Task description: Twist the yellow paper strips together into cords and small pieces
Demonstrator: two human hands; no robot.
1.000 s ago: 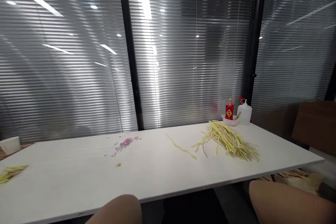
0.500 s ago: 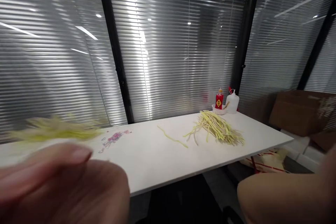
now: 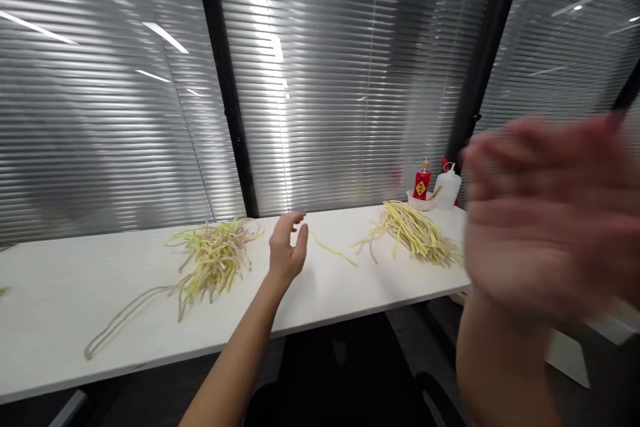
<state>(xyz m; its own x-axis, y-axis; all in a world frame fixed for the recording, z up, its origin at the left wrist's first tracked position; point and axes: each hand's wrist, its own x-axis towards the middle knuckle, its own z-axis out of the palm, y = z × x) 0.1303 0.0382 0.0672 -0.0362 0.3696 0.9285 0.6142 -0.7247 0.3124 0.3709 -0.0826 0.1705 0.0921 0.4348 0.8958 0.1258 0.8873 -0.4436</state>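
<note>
My left hand (image 3: 289, 250) reaches over the white table (image 3: 320, 293), thumb and fingers apart with nothing between them. A single yellow strand (image 3: 333, 252) lies just beyond its fingertips. To its left is a loose, tangled pile of yellow and beige cord-like strands (image 3: 215, 260), one long beige loop trailing toward the front edge. Farther right lies a second bundle of such strands (image 3: 415, 233), more neatly aligned. My right hand (image 3: 540, 220) is raised close to the camera on the right, palm showing, fingers blurred but extended and holding nothing visible.
At the table's back right stand a red bottle (image 3: 422, 181) in a shallow pale dish (image 3: 420, 203) and a white squeeze bottle (image 3: 448, 187). Window blinds (image 3: 330, 93) rise behind the table. A dark chair (image 3: 345, 373) is at the front edge.
The blurred strands at the left now lie on the table, mostly covering the small pink-and-purple patch. My left hand has moved forward toward the single strand. My right hand has risen into view.
</note>
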